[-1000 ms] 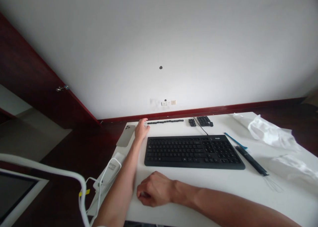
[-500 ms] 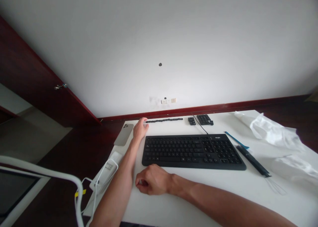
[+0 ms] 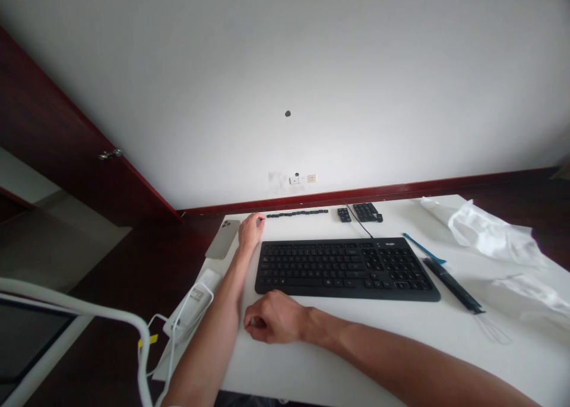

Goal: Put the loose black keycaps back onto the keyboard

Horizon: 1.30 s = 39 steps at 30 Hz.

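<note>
Beyond the top left corner of the black keyboard (image 3: 312,291), my left hand (image 3: 252,231) pinches a small dark keycap (image 3: 262,218) at the left end of a row of loose black keycaps (image 3: 298,213). My right hand (image 3: 272,318) rests on the white table just below the keyboard's lower left edge, fingers curled round with thumb and forefinger pressed together. Whatever it may hold is hidden. Two groups of loose keycaps, a small one (image 3: 344,215) and a larger one (image 3: 366,212), lie behind the keyboard on either side of its cable.
A grey phone (image 3: 222,239) and a white power strip (image 3: 196,300) lie on the left. Right of the keyboard are a blue tool (image 3: 423,249), a black-handled brush or whisk (image 3: 452,285) and crumpled white plastic (image 3: 494,232). A white frame (image 3: 129,316) stands at lower left.
The fingertips of my left hand have closed on the leftmost keycap, which is now apart from the row. My right hand has hardly moved.
</note>
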{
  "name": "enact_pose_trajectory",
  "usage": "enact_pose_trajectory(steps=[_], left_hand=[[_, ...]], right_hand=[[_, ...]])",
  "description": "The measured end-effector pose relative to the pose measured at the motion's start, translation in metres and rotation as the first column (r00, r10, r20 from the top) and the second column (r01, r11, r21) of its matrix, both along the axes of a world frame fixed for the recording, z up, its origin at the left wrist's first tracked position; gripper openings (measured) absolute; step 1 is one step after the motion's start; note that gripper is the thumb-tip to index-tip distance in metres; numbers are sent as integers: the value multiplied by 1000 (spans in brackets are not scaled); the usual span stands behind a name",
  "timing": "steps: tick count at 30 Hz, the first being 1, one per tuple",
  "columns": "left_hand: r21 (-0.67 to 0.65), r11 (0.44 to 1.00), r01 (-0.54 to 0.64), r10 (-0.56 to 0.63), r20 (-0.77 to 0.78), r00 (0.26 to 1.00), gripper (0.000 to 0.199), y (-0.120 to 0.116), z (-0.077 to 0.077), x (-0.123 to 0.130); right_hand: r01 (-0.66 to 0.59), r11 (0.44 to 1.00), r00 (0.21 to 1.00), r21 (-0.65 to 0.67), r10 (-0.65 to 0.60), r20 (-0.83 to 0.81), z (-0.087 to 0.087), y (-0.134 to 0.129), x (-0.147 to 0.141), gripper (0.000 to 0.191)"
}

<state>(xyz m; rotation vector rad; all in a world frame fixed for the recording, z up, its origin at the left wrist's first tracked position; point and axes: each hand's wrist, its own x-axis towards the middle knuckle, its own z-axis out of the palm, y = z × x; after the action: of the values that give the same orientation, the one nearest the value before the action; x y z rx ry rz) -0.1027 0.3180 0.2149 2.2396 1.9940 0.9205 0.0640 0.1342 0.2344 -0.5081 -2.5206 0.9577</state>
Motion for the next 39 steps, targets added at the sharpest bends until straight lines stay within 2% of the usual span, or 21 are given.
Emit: enact_pose_trajectory(steps=[3,6,11,14,26,39], left_hand=[[-9,1000,-8,8,59,998,8,-8,0,-3],[-20,1000,-10,13,165,986,6,-26,3,-7],[8,996,86,-85,274,958,17,-67,18,-9],[-27,989,146,-133,274,953,17,-80,28,-9],[-207,951,228,-198,154,968,14,-87,49,-10],[-230,924,305,-283,128,951,11,-87,48,-11]], right_hand=[[-13,1000,1000,-3,13,2,-3,1,0,17],[-4,1000,1000,-9,4,3,-6,2,-1,16],[1,1000,1000,-21,-1,-13,-8,2,-3,16],[2,999,1000,-33,-2,-11,-7,2,-2,16],[-4,998,1000,-70,2,-30,-6,4,-2,16],[-7,997,1000,-76,4,-31,-6,4,-2,15]])
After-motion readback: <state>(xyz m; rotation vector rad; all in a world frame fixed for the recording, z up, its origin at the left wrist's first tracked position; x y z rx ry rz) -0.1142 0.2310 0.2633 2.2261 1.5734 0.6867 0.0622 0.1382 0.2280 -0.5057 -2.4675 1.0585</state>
